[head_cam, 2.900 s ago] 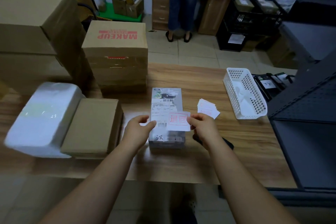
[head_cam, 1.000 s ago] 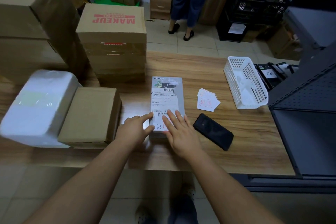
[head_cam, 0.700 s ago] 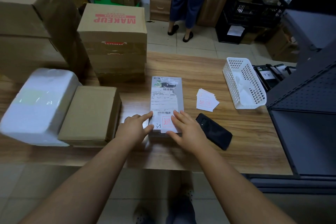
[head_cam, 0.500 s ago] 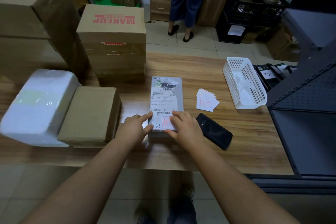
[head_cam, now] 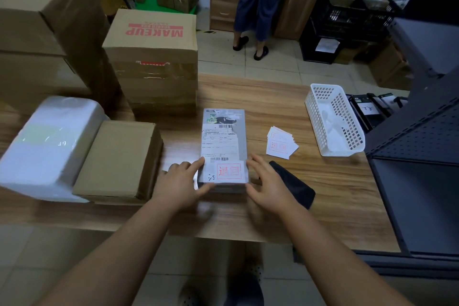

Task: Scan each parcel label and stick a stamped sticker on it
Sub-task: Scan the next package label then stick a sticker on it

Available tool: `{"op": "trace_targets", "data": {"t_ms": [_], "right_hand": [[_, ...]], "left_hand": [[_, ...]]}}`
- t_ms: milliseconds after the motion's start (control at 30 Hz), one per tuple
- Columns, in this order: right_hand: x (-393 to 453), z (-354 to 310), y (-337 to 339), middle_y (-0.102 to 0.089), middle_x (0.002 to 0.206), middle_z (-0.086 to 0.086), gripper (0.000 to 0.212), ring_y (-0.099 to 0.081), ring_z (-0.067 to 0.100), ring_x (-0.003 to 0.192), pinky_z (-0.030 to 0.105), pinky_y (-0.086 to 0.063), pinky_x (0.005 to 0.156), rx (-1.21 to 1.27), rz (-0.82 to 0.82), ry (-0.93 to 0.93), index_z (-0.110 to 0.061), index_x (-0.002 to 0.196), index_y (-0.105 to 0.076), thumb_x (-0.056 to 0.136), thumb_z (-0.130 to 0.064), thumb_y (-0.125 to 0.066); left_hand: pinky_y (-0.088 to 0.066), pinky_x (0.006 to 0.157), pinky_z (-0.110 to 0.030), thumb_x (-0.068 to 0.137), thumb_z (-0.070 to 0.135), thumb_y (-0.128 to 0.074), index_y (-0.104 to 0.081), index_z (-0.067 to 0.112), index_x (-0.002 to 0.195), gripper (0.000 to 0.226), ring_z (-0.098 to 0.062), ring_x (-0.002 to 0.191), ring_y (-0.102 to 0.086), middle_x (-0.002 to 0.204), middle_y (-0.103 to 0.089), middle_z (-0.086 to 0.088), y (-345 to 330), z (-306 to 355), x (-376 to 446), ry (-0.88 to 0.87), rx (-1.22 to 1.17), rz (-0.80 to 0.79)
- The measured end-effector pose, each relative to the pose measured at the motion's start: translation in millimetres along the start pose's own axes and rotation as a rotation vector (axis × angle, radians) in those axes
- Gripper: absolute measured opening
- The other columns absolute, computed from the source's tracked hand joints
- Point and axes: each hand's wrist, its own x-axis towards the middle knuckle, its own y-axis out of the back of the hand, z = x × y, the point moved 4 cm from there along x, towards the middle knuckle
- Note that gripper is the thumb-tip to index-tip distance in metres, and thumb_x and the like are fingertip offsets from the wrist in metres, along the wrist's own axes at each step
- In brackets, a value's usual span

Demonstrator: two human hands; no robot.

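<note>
A grey parcel (head_cam: 223,126) with a white shipping label lies flat in the middle of the wooden table (head_cam: 335,189). A white sticker with a red stamp (head_cam: 228,171) sits on its near end. My left hand (head_cam: 182,182) touches the parcel's near left corner, its fingers against the side. My right hand (head_cam: 267,184) is at the near right corner with fingers spread and relaxed. A small pile of stamped stickers (head_cam: 280,145) lies to the right of the parcel.
A black phone (head_cam: 295,186) lies under my right hand's outer edge. A white basket (head_cam: 334,119) stands at the right. A brown box (head_cam: 119,161), a white wrapped package (head_cam: 47,144) and a MAKEUP carton (head_cam: 154,57) fill the left. A person stands beyond the table.
The sticker I held above the parcel now lies on its near end. My right hand pressed it down and has slid off to the parcel's right corner.
</note>
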Motion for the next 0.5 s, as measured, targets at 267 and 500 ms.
{"op": "trace_targets", "data": {"t_ms": [267, 500], "right_hand": [[25, 8, 3, -0.049, 0.139, -0.01, 0.084, -0.046, -0.001, 0.113, 0.007, -0.04, 0.086, 0.074, -0.077, -0.065, -0.035, 0.148, -0.035, 0.078, -0.029, -0.081], [40, 25, 0, -0.03, 0.156, -0.012, 0.125, -0.034, 0.008, 0.138, 0.04, -0.035, 0.114, 0.096, -0.222, -0.086, -0.037, 0.156, -0.011, 0.057, -0.057, -0.086]], "left_hand": [[-0.042, 0.09, -0.038, 0.083, 0.058, -0.064, -0.036, 0.023, 0.138, 0.071, -0.024, 0.117, -0.054, 0.131, -0.055, -0.002, -20, 19, 9, 0.023, -0.099, 0.063], [-0.042, 0.103, -0.043, 0.066, 0.059, -0.08, -0.015, 0.025, 0.155, 0.116, -0.018, 0.127, -0.05, 0.139, -0.052, 0.007, -25, 0, 8, 0.066, -0.405, 0.059]]}}
